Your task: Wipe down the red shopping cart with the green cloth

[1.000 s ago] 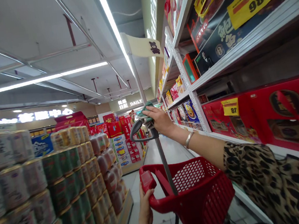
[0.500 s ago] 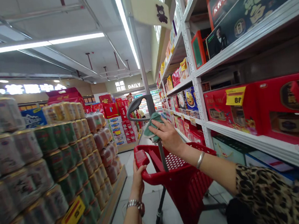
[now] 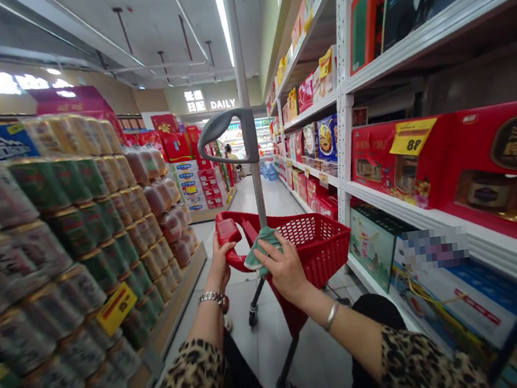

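Observation:
A small red plastic shopping cart (image 3: 319,255) stands in front of me on black-wheeled legs. My left hand (image 3: 220,264) is closed round the left end of its red handle (image 3: 229,231). A green cloth (image 3: 264,240) lies under my right hand (image 3: 285,265), whose fingers press it onto the cart's near rim, by the foot of the pole. From the cart rises a grey metal pole (image 3: 259,197) with a grey loop handle (image 3: 215,138) partway up. Its upper end runs out of view.
Stacked canned-drink packs (image 3: 79,258) line the left side on a low platform. On the right, white metal shelves (image 3: 339,85) hold red gift boxes (image 3: 399,165) and other boxed goods. A tiled aisle (image 3: 246,192) runs ahead between them towards a lit "DAILY" sign (image 3: 223,104).
My right hand and the green cloth have moved down from the pole near the loop handle to the cart's rim. The view has tilted lower. My left hand stays on the cart handle.

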`<state>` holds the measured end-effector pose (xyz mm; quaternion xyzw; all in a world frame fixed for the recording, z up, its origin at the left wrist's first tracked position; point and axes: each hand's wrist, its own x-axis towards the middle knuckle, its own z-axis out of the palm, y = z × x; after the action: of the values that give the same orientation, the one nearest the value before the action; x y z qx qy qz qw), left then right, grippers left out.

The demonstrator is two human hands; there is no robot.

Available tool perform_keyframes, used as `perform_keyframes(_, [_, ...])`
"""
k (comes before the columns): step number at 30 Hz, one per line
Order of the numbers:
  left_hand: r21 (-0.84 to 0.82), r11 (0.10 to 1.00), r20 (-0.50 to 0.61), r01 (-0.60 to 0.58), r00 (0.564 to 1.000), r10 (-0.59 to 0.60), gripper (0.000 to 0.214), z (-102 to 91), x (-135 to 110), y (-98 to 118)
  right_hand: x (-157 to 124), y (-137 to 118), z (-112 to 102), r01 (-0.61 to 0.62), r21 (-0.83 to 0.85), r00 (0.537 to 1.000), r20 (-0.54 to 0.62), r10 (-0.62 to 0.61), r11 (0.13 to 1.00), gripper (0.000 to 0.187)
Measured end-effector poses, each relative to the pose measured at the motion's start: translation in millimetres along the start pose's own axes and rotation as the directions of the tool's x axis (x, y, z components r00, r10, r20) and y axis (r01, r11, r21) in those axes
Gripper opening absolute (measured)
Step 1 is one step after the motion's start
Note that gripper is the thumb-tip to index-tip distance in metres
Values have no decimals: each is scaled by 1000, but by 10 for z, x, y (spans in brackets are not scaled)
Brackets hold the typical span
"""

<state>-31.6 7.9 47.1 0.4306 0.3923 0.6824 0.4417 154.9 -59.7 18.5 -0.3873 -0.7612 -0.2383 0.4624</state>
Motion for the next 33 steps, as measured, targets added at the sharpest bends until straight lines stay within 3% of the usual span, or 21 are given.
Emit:
perform_keyframes(4, [13,1000,-25,1,1000,0,78,7,4,1,-228,-60,101,-65,7,996,-61,65,998,47])
perform_keyframes(10, [199,979,-298,34,954,27,78,81,-27,-40,-365,-26,144,-117,51,993,-21,118,992,48])
perform_keyframes(16, [482,869,-246,-111,935,256,53,218,-22,-178,-438,-44,167,-83,56,996,17,82,995,41])
perform_keyframes(19, [463,880,-243,-111,938,246,41,201,46,-188,-292,-87,177,-8,59,1000,6,8,998,42])
perform_keyframes(24, [460,877,-167,-140,956,241,31,85,105,-137,-12,-114,334,97,28,980,170,-101,995,44])
perform_keyframes(28, [473,867,-131,-158,960,246,28,-4,95,-112,-58,-47,443,139,21,966,219,-140,990,44])
perform_keyframes(33, [502,851,-123,-157,960,250,28,-120,145,-124,-208,99,428,183,15,960,214,-182,983,42])
